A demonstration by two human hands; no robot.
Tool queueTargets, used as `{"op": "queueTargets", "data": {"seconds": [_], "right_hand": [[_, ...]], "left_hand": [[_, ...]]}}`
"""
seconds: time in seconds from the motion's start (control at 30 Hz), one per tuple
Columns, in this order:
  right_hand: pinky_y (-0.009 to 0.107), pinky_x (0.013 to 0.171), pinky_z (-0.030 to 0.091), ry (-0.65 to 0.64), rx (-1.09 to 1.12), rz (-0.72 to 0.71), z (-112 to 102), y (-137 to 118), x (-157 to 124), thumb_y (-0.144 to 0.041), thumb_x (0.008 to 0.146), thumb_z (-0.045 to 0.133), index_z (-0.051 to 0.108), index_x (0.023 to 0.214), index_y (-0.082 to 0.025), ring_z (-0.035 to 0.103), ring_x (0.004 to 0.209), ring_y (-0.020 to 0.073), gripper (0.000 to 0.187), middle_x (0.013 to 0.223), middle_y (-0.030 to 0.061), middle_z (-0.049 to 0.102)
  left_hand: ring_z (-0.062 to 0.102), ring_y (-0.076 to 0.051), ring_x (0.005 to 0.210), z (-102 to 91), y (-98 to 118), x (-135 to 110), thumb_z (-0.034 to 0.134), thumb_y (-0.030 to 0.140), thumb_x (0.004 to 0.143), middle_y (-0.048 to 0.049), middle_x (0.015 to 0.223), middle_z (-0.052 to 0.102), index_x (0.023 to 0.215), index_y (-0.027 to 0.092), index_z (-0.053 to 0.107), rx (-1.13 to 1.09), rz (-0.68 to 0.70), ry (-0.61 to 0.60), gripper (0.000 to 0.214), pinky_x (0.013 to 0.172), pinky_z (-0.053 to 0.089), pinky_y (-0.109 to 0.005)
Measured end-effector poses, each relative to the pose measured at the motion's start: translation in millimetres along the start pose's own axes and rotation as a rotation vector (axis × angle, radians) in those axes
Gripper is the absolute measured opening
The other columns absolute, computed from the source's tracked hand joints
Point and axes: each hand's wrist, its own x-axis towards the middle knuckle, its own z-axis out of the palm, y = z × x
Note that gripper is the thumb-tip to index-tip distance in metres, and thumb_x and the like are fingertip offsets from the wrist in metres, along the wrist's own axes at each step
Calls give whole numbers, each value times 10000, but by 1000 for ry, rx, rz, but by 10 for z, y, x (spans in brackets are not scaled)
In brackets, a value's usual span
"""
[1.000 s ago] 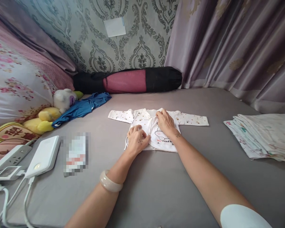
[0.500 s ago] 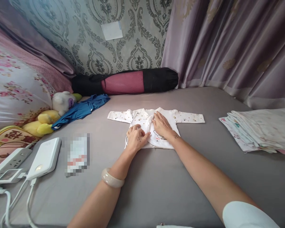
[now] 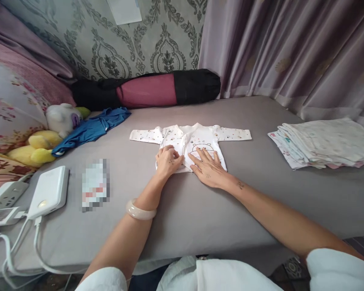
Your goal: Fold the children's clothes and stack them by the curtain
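A small white baby shirt (image 3: 197, 135) lies spread flat on the grey bed sheet, its printed sleeves stretched out to both sides. A bear outline decorates its front. My left hand (image 3: 169, 161) rests on the lower left of the shirt, fingers curled in and closed on the cloth near the front overlap; the fingertips are partly hidden. Flat on the lower right front, over part of the bear print, lies my right hand (image 3: 208, 167), open with its fingers spread.
Folded cloths (image 3: 324, 141) are stacked at right. A blue garment (image 3: 92, 129) and plush toys (image 3: 60, 119) lie at left, near a white power bank (image 3: 48, 192) with cables and a power strip (image 3: 6, 196). Behind lies a long black and pink bag (image 3: 147, 91). A blurred packet (image 3: 94, 184) sits left of the shirt.
My right hand has slid down from the shirt's neckline to its lower front, fingers now spread wider. My left hand stays at the lower left. The camera view has tilted down.
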Motion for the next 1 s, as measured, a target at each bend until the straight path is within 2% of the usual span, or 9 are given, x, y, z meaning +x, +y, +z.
{"op": "queueTargets", "data": {"seconds": [0.17,0.27,0.33,0.43,0.53,0.67,0.83,0.9,1.0], "right_hand": [[611,1188,80,-108,153,-189,-166,179,-251,-488,1017,320,491,1449,-381,127,1513,317,476,1639,23,227],[479,1159,299,-44,335,-247,-251,336,-277,-477,1002,373,681,1249,-347,349,1443,270,416,1539,4,442],[359,994,470,136,451,-145,-282,455,-259,-471,984,408,737,1132,-293,540,1285,240,402,1391,33,601],[307,766,510,381,420,167,-286,634,-215,-428,944,465,745,1039,-241,679,947,218,350,1104,61,733],[305,695,481,397,316,419,-263,732,-185,-344,901,502,733,1012,-226,679,799,216,282,912,57,754],[294,694,471,365,339,498,-254,651,-187,-296,873,526,726,936,-190,677,757,210,235,843,74,750],[215,422,341,120,762,613,-319,519,-228,-400,908,531,668,811,-159,474,411,88,294,653,59,699],[190,360,245,16,949,635,-352,526,-241,-412,915,539,633,764,-154,401,386,53,314,691,72,709],[168,350,220,-64,1033,617,-392,551,-256,-367,907,576,604,737,-153,375,388,33,274,682,59,698]], "left_hand": [[643,-236,937,-273,-156,95,563,419,840,-67,918,705,865,192,668,-128,-139,172,252,880,483,-373],[655,-219,868,-471,-350,122,563,413,818,-62,855,705,825,184,653,-143,-211,235,246,788,495,-323],[663,-195,753,-562,-476,125,562,415,815,-54,760,696,787,180,634,-181,-270,179,247,690,495,-287],[641,-149,589,-617,-574,122,568,378,822,-46,674,685,742,170,616,-231,-364,51,228,574,473,-240],[597,-114,485,-612,-535,111,567,338,834,-44,666,688,690,160,603,-226,-407,-55,232,489,432,-215],[511,-96,394,-611,-411,69,578,354,849,-8,502,599,591,166,568,-178,-394,-164,320,431,358,-211],[341,-72,332,-650,-394,35,600,516,842,20,342,447,521,176,538,-219,-393,-346,471,401,229,-223],[314,-68,336,-660,-431,40,629,566,803,23,335,436,524,180,533,-233,-392,-412,486,406,207,-225],[314,-66,357,-670,-492,55,690,529,749,34,348,430,541,186,526,-288,-367,-475,434,421,198,-221]]}}
